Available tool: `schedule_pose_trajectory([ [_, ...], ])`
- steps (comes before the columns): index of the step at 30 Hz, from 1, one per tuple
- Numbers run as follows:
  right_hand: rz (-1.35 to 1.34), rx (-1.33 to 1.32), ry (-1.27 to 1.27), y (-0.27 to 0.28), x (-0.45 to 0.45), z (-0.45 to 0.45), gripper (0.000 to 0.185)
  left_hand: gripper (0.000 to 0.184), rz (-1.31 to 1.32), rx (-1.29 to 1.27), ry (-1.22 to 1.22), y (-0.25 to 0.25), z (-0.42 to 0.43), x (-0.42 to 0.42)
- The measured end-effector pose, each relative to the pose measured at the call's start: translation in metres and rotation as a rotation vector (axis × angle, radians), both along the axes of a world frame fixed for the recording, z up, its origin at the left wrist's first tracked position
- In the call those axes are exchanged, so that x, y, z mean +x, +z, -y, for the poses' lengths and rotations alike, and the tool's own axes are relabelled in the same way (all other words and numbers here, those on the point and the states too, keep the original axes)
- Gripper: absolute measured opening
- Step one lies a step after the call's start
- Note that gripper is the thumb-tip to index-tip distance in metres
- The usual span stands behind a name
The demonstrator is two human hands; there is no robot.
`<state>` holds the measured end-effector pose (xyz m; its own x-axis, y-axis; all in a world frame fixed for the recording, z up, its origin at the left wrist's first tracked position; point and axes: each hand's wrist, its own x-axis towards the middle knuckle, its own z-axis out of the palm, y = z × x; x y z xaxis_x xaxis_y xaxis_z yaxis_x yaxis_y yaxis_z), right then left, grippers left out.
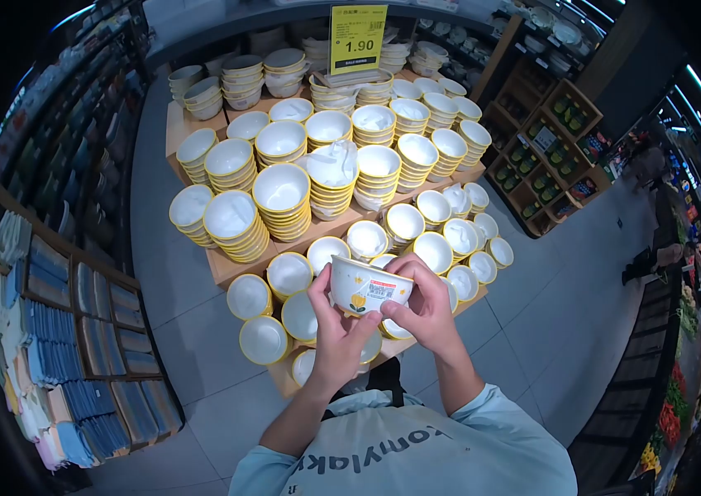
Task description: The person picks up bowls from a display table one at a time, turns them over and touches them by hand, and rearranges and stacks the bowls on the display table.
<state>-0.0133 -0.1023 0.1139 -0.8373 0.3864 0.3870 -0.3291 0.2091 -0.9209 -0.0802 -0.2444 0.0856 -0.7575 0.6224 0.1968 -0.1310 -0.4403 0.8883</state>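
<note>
**Held bowl (340,287), Two-Hand Grip, Above Desk (178,132)**

The desk is tiered, of pale wood with straight edges. It carries stacked bowls (281,207): round, smooth, white inside, with yellow rims, nested in columns. A flat, rectangular yellow sign (357,50) stands at the far side. The left hand (334,326) and right hand (427,310) pinch the held bowl between thumbs and fingers, from left and right, above the near tier. Its curved white wall carries a flat printed label (381,290) and a yellow tulip motif (358,302).
</note>
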Motion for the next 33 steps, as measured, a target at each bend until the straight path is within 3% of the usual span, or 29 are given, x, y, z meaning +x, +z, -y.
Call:
schedule_pose_trajectory([
  [8,0.038,0.000,-0.042,-0.009,0.001,-0.001,0.017,0.085,0.015,0.012,-0.015,-0.002,0.001,0.001],
  [13,-0.018,0.081,-0.058,-0.017,0.002,0.004,0.024,0.083,-0.021,0.070,0.015,-0.013,-0.001,-0.001],
  [16,-0.046,0.356,-0.119,-0.024,0.007,0.013,0.011,0.076,0.071,0.144,-0.041,-0.033,0.006,-0.004],
  [17,-0.055,0.360,-0.106,-0.028,0.007,0.015,0.011,0.072,0.324,0.234,-0.131,-0.033,0.011,-0.002],
  [18,-0.085,0.584,-0.088,-0.032,0.007,0.017,0.013,0.068,0.580,0.319,-0.224,-0.033,0.017,0.000],
  [19,-0.114,0.806,-0.070,-0.039,0.009,0.019,0.015,0.068,0.579,0.321,-0.215,-0.038,0.021,0.001],
  [21,-0.080,0.826,-0.020,-0.053,0.012,0.023,0.021,0.066,0.657,0.121,-0.112,-0.053,0.025,0.001],
  [24,-0.069,0.730,0.050,-0.055,0.011,0.025,0.033,0.067,0.643,0.080,-0.039,-0.063,0.032,0.002],
  [26,0.094,0.667,0.013,-0.055,0.008,0.025,0.061,0.068,0.640,0.079,-0.047,-0.060,0.038,0.002],
  [27,0.092,0.671,0.014,-0.057,0.007,0.025,0.061,0.070,0.636,0.074,-0.055,-0.058,0.041,0.001],
  [29,0.185,0.479,0.107,-0.061,0.005,0.026,0.089,0.071,0.594,0.071,-0.038,-0.057,0.046,0.001],
  [33,0.251,0.392,0.195,-0.059,0.000,0.027,0.102,0.074,0.491,0.072,0.002,-0.058,0.050,-0.001],
])
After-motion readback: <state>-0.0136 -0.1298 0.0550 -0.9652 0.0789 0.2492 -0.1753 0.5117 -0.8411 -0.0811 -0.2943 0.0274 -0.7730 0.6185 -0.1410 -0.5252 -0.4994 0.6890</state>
